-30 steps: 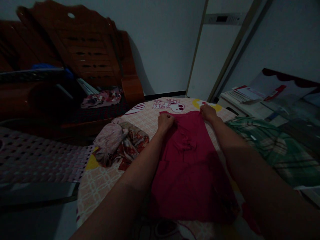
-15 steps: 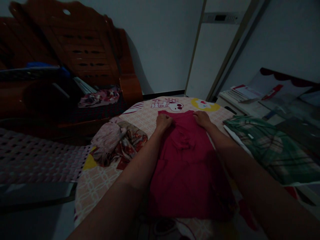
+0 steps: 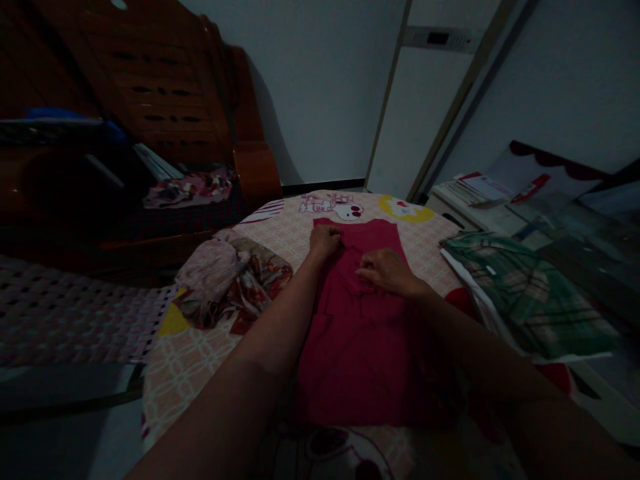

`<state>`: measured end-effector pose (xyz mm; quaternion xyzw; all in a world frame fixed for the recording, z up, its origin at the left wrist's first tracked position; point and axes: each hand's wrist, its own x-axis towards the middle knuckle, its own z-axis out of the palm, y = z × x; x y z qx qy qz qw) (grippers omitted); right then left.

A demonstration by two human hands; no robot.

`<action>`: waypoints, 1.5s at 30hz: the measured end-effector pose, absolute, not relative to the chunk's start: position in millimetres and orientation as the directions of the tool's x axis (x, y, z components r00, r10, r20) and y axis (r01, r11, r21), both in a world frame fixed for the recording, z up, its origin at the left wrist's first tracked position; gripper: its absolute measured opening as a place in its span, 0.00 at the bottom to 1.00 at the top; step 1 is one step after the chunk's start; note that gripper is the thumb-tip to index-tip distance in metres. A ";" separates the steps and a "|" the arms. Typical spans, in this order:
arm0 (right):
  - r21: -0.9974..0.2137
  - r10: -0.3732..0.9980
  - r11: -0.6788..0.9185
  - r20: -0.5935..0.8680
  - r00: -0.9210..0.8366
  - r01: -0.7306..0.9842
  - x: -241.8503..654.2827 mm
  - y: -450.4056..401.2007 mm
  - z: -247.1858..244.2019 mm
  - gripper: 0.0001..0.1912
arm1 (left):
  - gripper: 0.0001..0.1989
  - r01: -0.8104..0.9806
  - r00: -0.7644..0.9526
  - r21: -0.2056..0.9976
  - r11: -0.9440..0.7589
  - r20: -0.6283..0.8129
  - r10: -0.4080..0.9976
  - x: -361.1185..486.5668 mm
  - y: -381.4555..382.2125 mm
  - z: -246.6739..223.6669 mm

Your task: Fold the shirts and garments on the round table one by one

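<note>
In the head view, looking down at a round, patterned tabletop (image 3: pixel 173 373) and at a dark pink garment (image 3: pixel 357 373) lying spread along its middle, between the left arm (image 3: pixel 250 380) and the right arm (image 3: pixel 500 373). Resting the left hand (image 3: pixel 325 241) on the garment's far left corner, curling the fingers narrowly there; not being able to tell about any pinch on the fabric. Bending the right hand (image 3: pixel 387 271) over the garment's upper middle, holding fingers and thumb close together near some creases; not being able to tell about any fabric between them. Having, left of the garment, a crumpled pale pink cloth (image 3: pixel 210 270) touching a red-and-brown patterned cloth (image 3: pixel 265 280). Having, at the right, a green plaid cloth (image 3: pixel 530 287) lying over a white layer (image 3: pixel 463 275). Facing, farther back, a carved wooden seat (image 3: pixel 170 87) bearing a floral cloth (image 3: pixel 193 189), a tall white unit (image 3: pixel 417 107) and some papers (image 3: pixel 485 189). Seeing a woven seat (image 3: pixel 80 317) at the left.
</note>
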<state>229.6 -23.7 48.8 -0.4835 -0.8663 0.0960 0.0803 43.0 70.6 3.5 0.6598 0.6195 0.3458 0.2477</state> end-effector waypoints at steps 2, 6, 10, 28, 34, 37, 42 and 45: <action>-0.142 0.840 0.537 0.000 -0.543 0.831 226.7 -40.0 44.5 0.06 | 0.17 0.617 0.004 0.764 -0.190 0.238 0.971 45.9 69.1 6.5; -0.037 0.870 0.492 -0.010 -0.493 0.870 227.6 -48.5 34.8 0.07 | 0.15 0.589 0.283 0.710 -0.386 0.266 0.921 51.4 66.1 7.0; -0.194 0.857 0.514 0.075 -0.509 0.836 237.3 -43.9 39.8 0.09 | 0.14 0.689 0.444 0.547 -0.475 0.200 0.873 53.2 65.0 1.1; -0.158 0.951 0.263 -0.127 -0.284 0.952 286.1 -111.6 64.8 0.08 | 0.16 0.676 0.540 0.516 -0.526 0.138 0.830 38.1 30.4 39.1; 0.058 0.970 0.148 -0.205 -0.133 0.987 290.8 -148.6 54.0 0.23 | 0.09 0.621 0.681 0.526 -0.581 0.005 0.732 37.7 -36.2 49.4; 0.049 0.969 0.147 -0.209 -0.134 0.988 293.0 -160.3 53.5 0.17 | 0.09 0.614 0.720 0.505 -0.606 -0.045 0.692 36.3 -68.7 46.4; -0.101 0.970 0.121 -0.197 -0.139 0.988 305.3 -168.2 60.9 0.13 | 0.14 0.701 0.662 0.402 -0.589 -0.059 0.747 33.5 -95.3 41.1; -0.276 0.980 0.076 -0.154 -0.122 0.958 314.6 -170.4 60.6 0.19 | 0.14 0.712 0.667 0.360 -0.602 -0.081 0.740 32.1 -99.6 37.7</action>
